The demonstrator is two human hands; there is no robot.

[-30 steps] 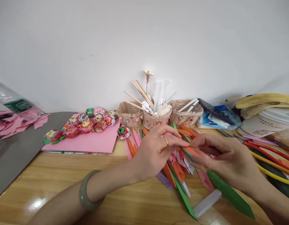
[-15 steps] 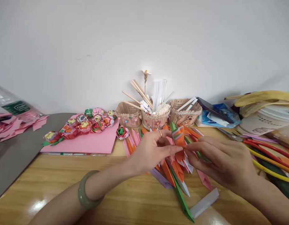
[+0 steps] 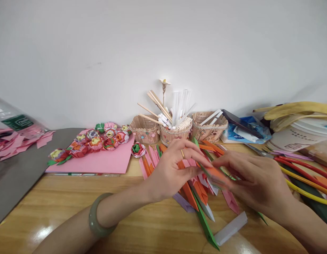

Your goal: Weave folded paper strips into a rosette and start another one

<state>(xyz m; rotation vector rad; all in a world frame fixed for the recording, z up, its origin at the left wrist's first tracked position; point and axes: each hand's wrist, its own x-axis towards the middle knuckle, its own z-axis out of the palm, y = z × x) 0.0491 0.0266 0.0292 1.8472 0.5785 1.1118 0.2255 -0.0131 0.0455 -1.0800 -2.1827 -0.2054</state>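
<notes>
Between my two hands is a piece of folded orange and green paper (image 3: 215, 175), blurred by motion. My left hand (image 3: 176, 165), with a ring and a green bangle on the wrist, pinches its left end between thumb and fingers. At its right end my right hand (image 3: 252, 176) has its fingertips closed on it; the thumb is partly hidden. Under and behind the hands lies a heap of folded paper strips (image 3: 188, 197) in orange, pink, green, white and lilac. A white folded strip (image 3: 231, 228) lies apart at the front.
Several folded paper flowers (image 3: 96, 143) rest on pink paper sheets (image 3: 107, 164) at left. Three decorated baskets (image 3: 176, 135) stand along the wall, with sticks and white tubes. Red- and yellow-handled scissors (image 3: 303, 169), a lidded tub (image 3: 290, 137) and a plastic bottle (image 3: 17, 120) flank them.
The folded paper has turned from upright to lying slantwise between my hands and moved slightly lower. My left fingers have stretched over it towards my right hand.
</notes>
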